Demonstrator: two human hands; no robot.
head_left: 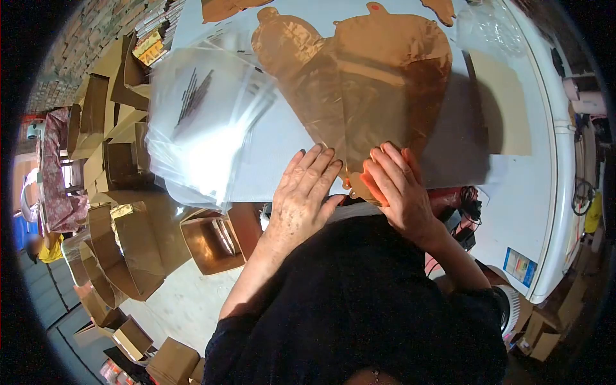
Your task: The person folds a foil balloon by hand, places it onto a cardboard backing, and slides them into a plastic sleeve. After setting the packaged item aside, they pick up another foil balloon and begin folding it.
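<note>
Two flat copper-coloured foil shapes, one at the left (289, 48) and one at the right (394, 70), lie on the white table (269, 147), their narrow ends towards my body. My left hand (305, 189) rests palm down on the table edge, left of the narrow ends, its fingers stretched out and holding nothing. My right hand (398, 186) lies over the narrow end of the right foil, fingers extended and slightly tilted. A small foil tab (364, 186) shows between the hands, beside my right fingers.
Clear plastic bags (199, 109) are stacked at the table's left. A brown cardboard sheet (504, 102) lies at the right, with clear plastic (491, 29) behind. Open cardboard boxes (141, 250) stand left of the table. A white rail (561, 160) runs along the right.
</note>
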